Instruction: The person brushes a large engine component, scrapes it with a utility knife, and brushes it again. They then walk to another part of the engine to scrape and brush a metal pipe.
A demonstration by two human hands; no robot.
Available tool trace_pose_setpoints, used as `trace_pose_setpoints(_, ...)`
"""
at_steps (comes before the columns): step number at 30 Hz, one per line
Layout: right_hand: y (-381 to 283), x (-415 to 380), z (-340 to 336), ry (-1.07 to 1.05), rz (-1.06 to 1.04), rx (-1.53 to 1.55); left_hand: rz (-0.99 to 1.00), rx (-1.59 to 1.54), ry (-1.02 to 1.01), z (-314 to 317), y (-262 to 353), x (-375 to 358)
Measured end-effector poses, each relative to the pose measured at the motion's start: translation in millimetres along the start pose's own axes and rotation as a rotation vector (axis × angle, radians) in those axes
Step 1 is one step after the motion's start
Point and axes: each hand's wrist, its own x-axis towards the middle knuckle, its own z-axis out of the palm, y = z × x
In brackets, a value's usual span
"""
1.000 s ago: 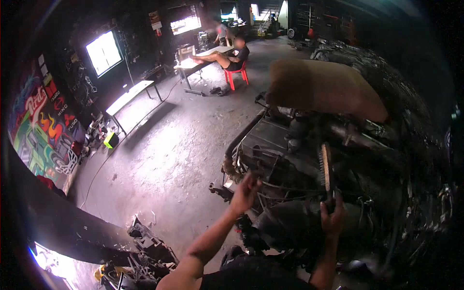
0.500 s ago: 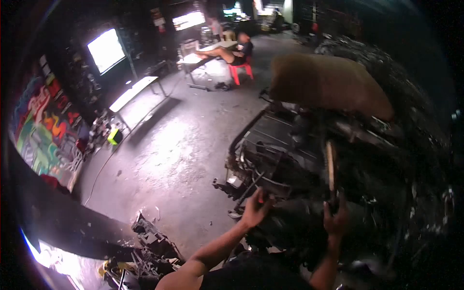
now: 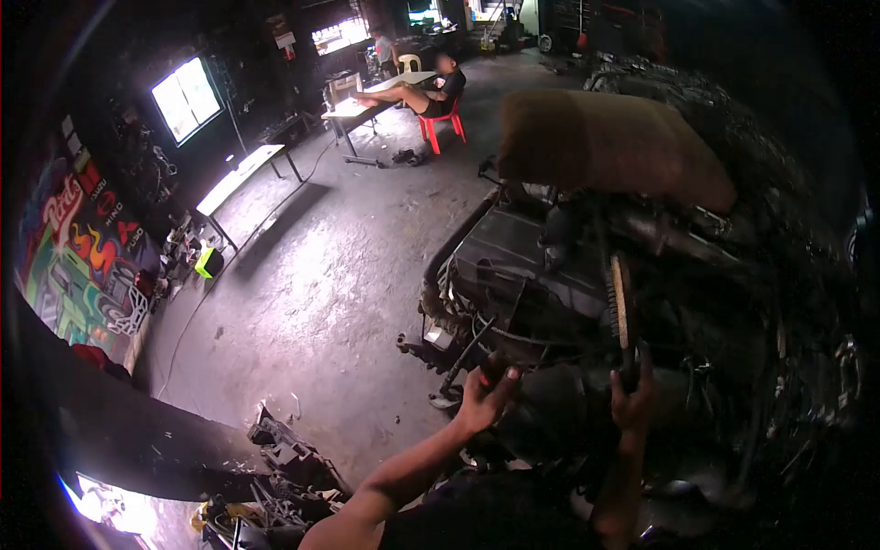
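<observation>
My right hand [image 3: 633,396] grips the dark handle of a wire brush [image 3: 621,307], whose long wooden back points up and bristles face left. To its left, my left hand [image 3: 489,396] is closed round a small dark object with a bit of red, too dim to name. Both hands are over dark machinery [image 3: 527,247] with hoses, rods and metal parts. A thick curved hose [image 3: 440,270] runs along the machinery's left edge. Beyond the hands, a brown padded cushion [image 3: 614,147] lies on top.
A person [image 3: 445,87] sits on a red stool [image 3: 444,128], legs up on a table [image 3: 367,105]. Another person [image 3: 383,50] stands behind. A bench [image 3: 240,179], a painted wall [image 3: 78,257] and loose metal parts [image 3: 284,449] are at the left.
The view has shifted slightly, so the room and machinery appear a little further left and up. Both hands keep their grips and have barely moved.
</observation>
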Motion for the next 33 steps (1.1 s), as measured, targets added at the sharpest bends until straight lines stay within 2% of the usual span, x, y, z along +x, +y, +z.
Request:
trace_pose_setpoints(2, 10.4, -0.3, 3.9, 0.001, -0.028, 0.015, 0.068, -0.130, 0.015, 3.4, 14.0, -4.8)
trace_pose_setpoints(3, 12.5, -1.4, 5.2, -0.001, -0.051, 0.028, 0.067, -0.129, 0.016, 3.0, 11.8, -4.3)
trace_pose_setpoints(5, 11.4, -3.6, 6.5, 0.024, -0.042, 0.031, -0.057, -0.073, 0.111, 2.6, -0.1, 0.7)
trace_pose_setpoints(6, 10.0, -4.2, 6.3, 0.049, -0.036, 0.032, 0.035, 0.004, 0.042, 4.2, -4.5, 7.4)
trace_pose_setpoints(7, 9.2, -3.8, 6.1, 0.046, -0.038, 0.034, 0.035, 0.005, 0.046, 3.1, -6.8, 7.1)
trace_pose_setpoints(9, 6.8, -2.1, 5.7, 0.063, -0.049, 0.016, -0.113, -0.198, 0.014, 0.7, -10.4, 8.5)
trace_pose_setpoints(10, 5.4, -1.9, 4.7, 0.061, -0.049, 0.015, -0.114, -0.199, 0.015, 2.9, -9.4, 8.2)
trace_pose_setpoints(12, 3.2, -1.6, 3.3, 0.046, -0.027, 0.023, -0.088, -0.300, 0.113, 9.1, -7.7, 7.3)
trace_pose_setpoints(16, 9.6, -1.3, 2.9, 0.053, -0.052, -0.036, -0.025, -0.358, 0.161, 12.0, 3.2, 3.8)
trace_pose_setpoints(18, 4.5, -0.7, -2.1, -0.053, 0.018, 0.086, 0.047, -0.265, 0.184, 14.4, 21.2, 0.8)
trace_pose_setpoints(21, 2.8, -3.2, -0.2, 0.011, -0.027, 0.014, 0.137, -0.173, 0.141, 10.0, 18.4, 10.1)
trace_pose_setpoints(22, 2.2, -3.1, -0.2, 0.010, -0.025, 0.013, -0.014, -0.252, 0.208, 20.5, 29.5, 11.0)
trace_pose_setpoints(23, 1.5, -3.0, -0.5, 0.003, 0.005, 0.008, -0.015, -0.251, 0.207, 22.5, 19.2, 12.6)
trace_pose_setpoints(25, -0.1, -2.3, -1.6, -0.005, 0.034, 0.005, -0.153, -0.153, 0.112, 19.0, -5.9, 17.3)
trace_pose_setpoints(31, -4.6, 0.7, -3.2, 0.003, -0.024, -0.043, -0.106, -0.268, 0.077, 13.6, -20.1, 19.4)
trace_pose_setpoints(33, -18.2, 0.9, -8.8, -0.067, 0.125, 0.044, -0.130, -0.327, 0.066, 13.8, -17.4, 17.6)
